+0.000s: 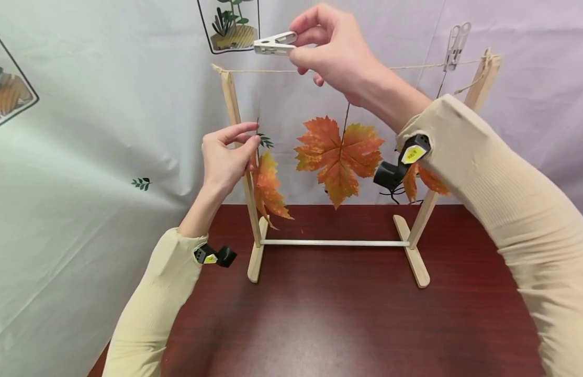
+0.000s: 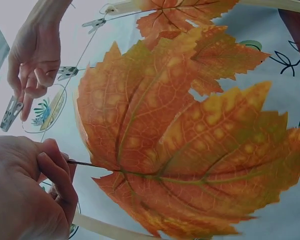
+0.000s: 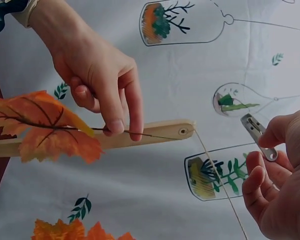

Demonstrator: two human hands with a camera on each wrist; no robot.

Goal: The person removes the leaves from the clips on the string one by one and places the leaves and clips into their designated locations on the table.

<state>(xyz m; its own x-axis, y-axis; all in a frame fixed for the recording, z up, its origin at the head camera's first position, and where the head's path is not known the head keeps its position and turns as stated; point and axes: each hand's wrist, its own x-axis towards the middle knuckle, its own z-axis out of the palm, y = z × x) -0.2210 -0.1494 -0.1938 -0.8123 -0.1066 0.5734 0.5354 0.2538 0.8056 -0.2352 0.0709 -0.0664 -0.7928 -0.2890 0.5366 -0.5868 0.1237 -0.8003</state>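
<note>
My left hand (image 1: 225, 157) pinches the thin dark stem of an orange maple leaf (image 1: 268, 183) beside the left wooden post. In the left wrist view that leaf (image 2: 180, 150) spreads wide from the fingers. Above and to the right, my right hand (image 1: 336, 52) pinches a pale clothespin (image 1: 275, 44) by its handle end, its tip pointing left. The right wrist view shows this clothespin (image 3: 259, 135) apart from the string (image 3: 215, 170). A second maple leaf (image 1: 338, 157) hangs at the middle of the line; its upper stem is behind my right arm.
A string (image 1: 263, 71) runs between the posts of a wooden frame (image 1: 232, 99) with a white crossbar (image 1: 334, 243). Clothespins (image 1: 453, 47) hold the string near the right post. A third leaf (image 1: 430, 180) is partly behind my right sleeve. The frame stands on a dark red table (image 1: 338, 309).
</note>
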